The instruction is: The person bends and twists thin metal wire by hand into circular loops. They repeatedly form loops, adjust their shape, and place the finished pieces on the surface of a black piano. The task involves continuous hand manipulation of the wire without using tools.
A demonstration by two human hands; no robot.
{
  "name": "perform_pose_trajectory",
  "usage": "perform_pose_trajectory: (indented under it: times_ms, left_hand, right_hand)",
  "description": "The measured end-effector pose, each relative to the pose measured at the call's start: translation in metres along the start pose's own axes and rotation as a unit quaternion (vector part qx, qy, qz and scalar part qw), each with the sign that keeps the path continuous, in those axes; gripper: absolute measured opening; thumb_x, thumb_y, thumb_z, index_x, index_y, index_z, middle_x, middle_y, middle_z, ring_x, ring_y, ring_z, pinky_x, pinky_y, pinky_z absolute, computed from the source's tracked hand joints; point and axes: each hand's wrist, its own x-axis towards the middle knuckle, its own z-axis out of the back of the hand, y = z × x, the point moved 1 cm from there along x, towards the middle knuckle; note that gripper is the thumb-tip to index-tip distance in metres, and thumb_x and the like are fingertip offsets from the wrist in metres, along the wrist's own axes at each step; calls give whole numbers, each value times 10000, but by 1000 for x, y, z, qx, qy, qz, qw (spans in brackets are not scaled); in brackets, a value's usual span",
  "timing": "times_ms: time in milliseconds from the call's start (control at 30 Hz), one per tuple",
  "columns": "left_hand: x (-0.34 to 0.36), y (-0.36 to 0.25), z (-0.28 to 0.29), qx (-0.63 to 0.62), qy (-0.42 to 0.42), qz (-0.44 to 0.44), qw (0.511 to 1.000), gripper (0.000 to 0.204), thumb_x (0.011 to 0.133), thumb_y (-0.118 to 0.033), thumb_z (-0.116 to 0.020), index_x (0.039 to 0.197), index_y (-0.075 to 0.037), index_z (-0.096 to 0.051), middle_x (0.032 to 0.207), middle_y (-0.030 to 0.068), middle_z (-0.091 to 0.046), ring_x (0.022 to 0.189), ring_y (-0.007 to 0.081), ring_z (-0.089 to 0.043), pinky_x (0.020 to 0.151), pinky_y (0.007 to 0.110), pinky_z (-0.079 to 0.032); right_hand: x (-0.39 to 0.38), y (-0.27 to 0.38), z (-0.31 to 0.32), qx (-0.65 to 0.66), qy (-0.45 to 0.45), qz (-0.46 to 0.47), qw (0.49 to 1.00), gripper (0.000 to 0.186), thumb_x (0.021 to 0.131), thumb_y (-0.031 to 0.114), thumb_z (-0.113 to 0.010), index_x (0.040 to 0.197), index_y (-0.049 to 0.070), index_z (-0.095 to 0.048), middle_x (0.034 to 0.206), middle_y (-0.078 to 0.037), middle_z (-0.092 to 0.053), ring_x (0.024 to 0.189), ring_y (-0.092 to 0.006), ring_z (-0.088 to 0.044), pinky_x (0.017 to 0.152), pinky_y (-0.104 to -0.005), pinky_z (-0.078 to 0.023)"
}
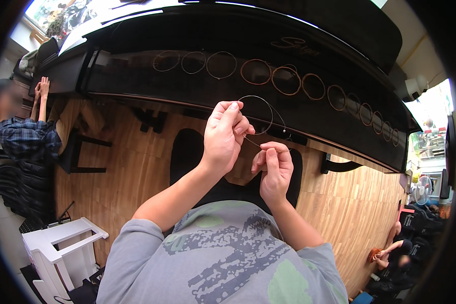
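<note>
Wire: a thin, silvery loop of springy-looking metal, held in the air before the near edge of the surface; one end curves off to a small bright bead.
Left grip: thumb and fingers closed on the loop's left side, palm half curled.
Right grip: fingertips pinched together on a straighter stretch of wire that runs between the hands.
Surface: long, black and glossy, reflecting light.
Rings: a curving row of coiled wire on it; silvery ones at left, coppery ones mid-row, slimmer ovals to the right.
Seat: dark and matt, beneath the forearms.
Floor: pale wood strips.
Frame: white and square-edged, lower left.
Neighbour: a person in a checked shirt, far left, hands at the surface's end.
</note>
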Motion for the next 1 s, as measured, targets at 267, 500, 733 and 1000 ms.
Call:
perform_pose_trajectory:
  times_ms: [267,500,733,1000]
  left_hand:
    - [-3,-3,5,27,15,34,999,112,979,-130,-464,979,-43,-533,633,-49,-362,542,51,-375,587,280,-464]
    - [-9,10,23,63,-18,86,994,90,967,-120,-495,955,-45,-544,623,-55,-363,514,48,-344,549,266,-426]
    - [-11,9,26,79,8,68,995,92,967,-125,-500,958,-43,-542,615,-58,-361,510,47,-340,549,262,-420]
    - [-10,11,20,124,53,3,991,90,968,-123,-494,965,-40,-527,614,-58,-399,498,36,-338,551,253,-419]
  right_hand:
    - [-17,-28,-7,200,-15,-280,939,212,969,208,-488,999,14,-566,614,-6,-446,520,-111,-470,488,-258,-400]
    - [-42,-43,4,222,66,-420,878,244,960,237,-475,1018,32,-595,626,-11,-464,528,-131,-434,511,-284,-364]
    - [-51,-40,7,-22,29,-218,975,218,941,147,-547,1059,6,-662,703,-2,-545,560,-66,-464,500,-206,-362]
    - [-15,1,13,-293,-44,142,944,125,831,-17,-610,928,-8,-688,642,-15,-528,578,-94,-437,526,-233,-349]
